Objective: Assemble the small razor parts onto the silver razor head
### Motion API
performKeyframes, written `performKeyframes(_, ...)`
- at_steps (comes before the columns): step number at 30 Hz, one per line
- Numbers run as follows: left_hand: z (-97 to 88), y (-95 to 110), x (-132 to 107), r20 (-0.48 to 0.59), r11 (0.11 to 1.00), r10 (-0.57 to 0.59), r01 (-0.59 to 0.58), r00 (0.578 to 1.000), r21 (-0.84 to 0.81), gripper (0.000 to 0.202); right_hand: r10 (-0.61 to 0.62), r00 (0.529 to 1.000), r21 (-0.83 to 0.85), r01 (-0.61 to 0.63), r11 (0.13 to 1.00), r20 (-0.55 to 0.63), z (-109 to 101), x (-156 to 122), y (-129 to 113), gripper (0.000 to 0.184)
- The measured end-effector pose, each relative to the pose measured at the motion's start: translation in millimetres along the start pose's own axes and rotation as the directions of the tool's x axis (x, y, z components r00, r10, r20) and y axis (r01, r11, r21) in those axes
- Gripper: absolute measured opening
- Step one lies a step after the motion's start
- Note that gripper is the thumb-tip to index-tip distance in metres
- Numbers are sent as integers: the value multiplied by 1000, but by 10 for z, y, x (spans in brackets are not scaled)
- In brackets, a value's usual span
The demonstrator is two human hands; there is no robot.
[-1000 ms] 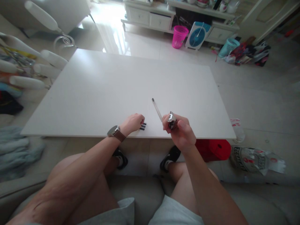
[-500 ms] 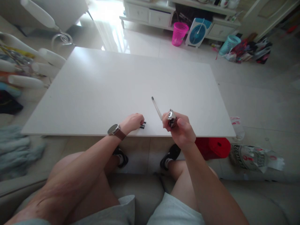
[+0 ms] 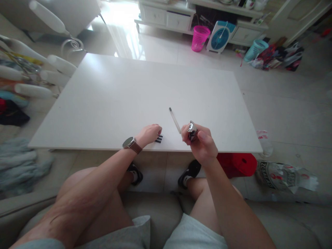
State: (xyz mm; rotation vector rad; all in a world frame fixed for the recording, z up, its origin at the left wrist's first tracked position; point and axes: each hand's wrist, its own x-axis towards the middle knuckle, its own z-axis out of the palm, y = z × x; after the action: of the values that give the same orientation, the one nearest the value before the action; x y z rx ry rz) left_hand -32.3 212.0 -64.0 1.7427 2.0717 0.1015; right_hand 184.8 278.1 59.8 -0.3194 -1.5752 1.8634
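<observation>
My right hand point(image 3: 203, 142) is closed around a small silver-and-black metal object point(image 3: 192, 130), held upright just above the table's near edge. Its exact kind is unclear. On the left, my left hand point(image 3: 149, 134), with a watch at its wrist, rests by the near edge with fingers curled and pressed together. Several short black strips point(image 3: 159, 139) lie side by side right under and beside its fingertips. Whatever the left fingers pinch is hidden. Between the hands, a thin clear stick with a dark tip point(image 3: 175, 121) lies slanted on the white table point(image 3: 124, 93).
White curved rack arms point(image 3: 58, 65) stand past the table's left edge. Across the floor are a pink basket point(image 3: 199, 39), a blue-and-white fan point(image 3: 220, 37) and a white cabinet point(image 3: 178, 20). A red stool-like object point(image 3: 238, 165) and a plastic bag point(image 3: 285, 176) sit at lower right.
The whole view has shifted slightly. My left fingertips have risen a little off the black strips, which show more. My right hand keeps its hold on the silver-and-black object.
</observation>
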Motion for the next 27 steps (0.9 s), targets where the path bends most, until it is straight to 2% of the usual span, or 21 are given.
performKeyframes(5,-6,8,6,-5,1000,16,-16,1000,-17,18,1,1000,9,0,1000,-2,-8,-8,-14,41)
performKeyframes(10,-106,-2,-6,-21,998,-15,14,1000,-54,18,0,1000,12,0,1000,5,-17,-11,-26,41)
performKeyframes(20,-414,-286,-56,-135,972,-172,145,976,-186,10,7,998,-8,-8,1000,-65,-39,3,10,44)
performKeyframes(23,-382,-213,11,-173,962,-194,153,966,-227,9,27,995,-24,-29,999,-101,-68,5,44,44)
performKeyframes(27,-219,43,153,-198,950,-174,112,964,-292,18,3,994,-15,-4,1000,-111,-129,7,79,42)
